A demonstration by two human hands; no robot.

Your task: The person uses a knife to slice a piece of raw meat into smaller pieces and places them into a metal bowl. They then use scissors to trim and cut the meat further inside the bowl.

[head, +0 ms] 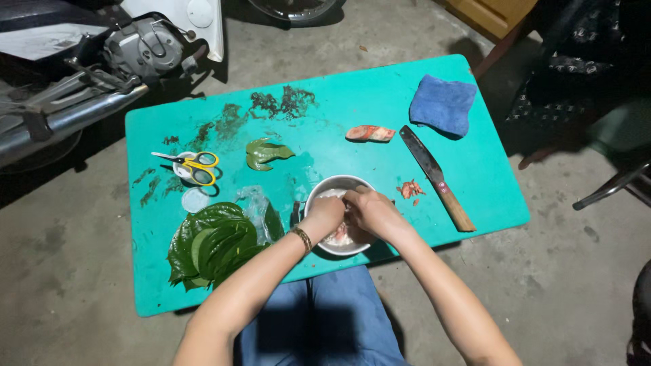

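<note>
Left hand [325,215], right hand [369,211], in metal bowl [324,187] (contents mostly hidden)

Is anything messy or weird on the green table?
Yes. Dark shredded leaf bits are strewn across the far side of the table, and small reddish scraps lie loose beside the knife. Both hands are in the metal bowl.

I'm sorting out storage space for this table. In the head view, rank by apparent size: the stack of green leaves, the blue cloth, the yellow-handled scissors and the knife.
1. Stack of green leaves, the widest spread.
2. Knife and blue cloth: the knife is longer, the cloth broader; too alike to rank.
3. Yellow-handled scissors, the smallest.
</note>
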